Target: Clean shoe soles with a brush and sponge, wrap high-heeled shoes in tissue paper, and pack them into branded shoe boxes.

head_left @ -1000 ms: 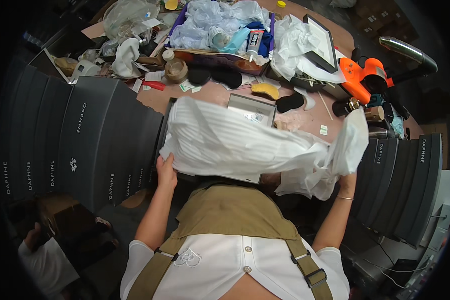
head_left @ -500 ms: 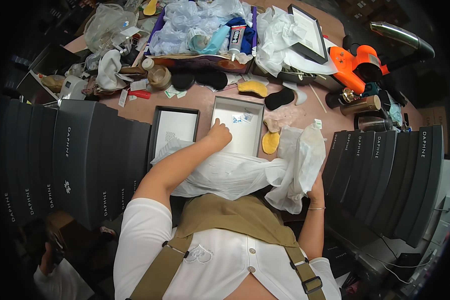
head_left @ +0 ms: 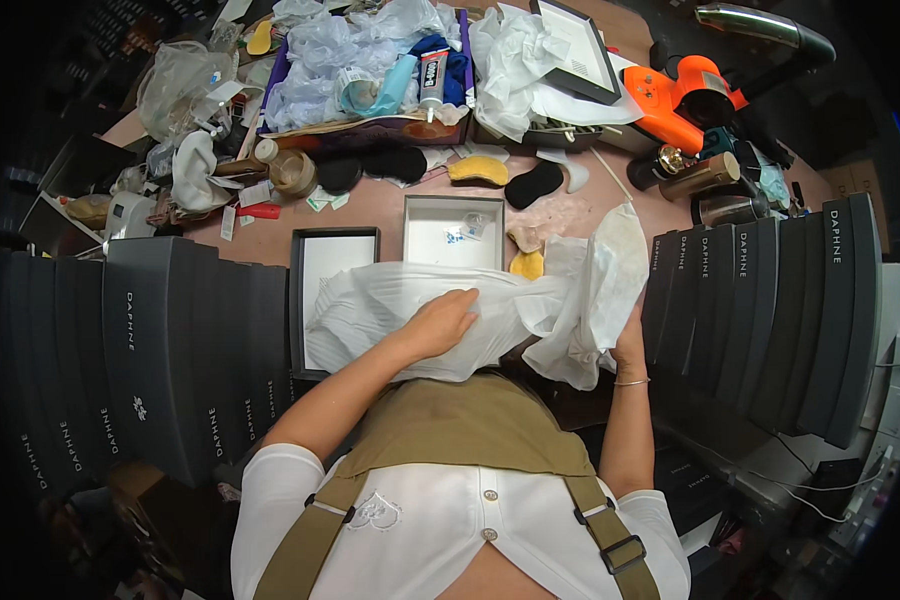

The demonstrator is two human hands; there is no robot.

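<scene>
White tissue paper [head_left: 410,310], frame centre: now pressed flat by left hand [head_left: 440,322], withdrawn from open box [head_left: 452,232]; edge gripped by right hand [head_left: 628,338].

Stacks of dark grey boxes [head_left: 140,350] stand to my left and more dark boxes [head_left: 770,310] to my right. An open white-lined box [head_left: 453,232] sits ahead, beside a dark lid [head_left: 320,260].
</scene>
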